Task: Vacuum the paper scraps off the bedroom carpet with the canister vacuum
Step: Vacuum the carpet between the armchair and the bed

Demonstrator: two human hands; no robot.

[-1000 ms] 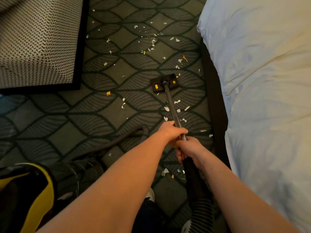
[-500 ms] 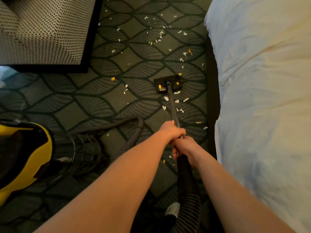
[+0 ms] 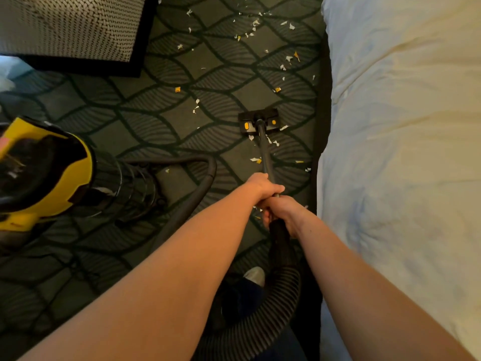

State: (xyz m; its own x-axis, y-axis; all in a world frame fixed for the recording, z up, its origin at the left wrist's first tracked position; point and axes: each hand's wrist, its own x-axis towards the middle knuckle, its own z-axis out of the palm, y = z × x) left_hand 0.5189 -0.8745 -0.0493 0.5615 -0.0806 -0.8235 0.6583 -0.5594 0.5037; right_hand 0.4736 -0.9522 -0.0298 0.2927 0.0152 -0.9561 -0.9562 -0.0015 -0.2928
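Beside the white bed (image 3: pixel 403 152) at three o'clock, you have stepped back over the dark green leaf-patterned carpet (image 3: pixel 161 118), so the yellow-and-black canister vacuum (image 3: pixel 49 175) shows fuller at nine o'clock. The black floor head (image 3: pixel 258 120) has drawn back too. Your left hand (image 3: pixel 263 187) and right hand (image 3: pixel 285 211) keep a closed grip round the dark wand (image 3: pixel 265 155). Most white and yellow paper scraps (image 3: pixel 255 22) lie unswept at twelve o'clock.
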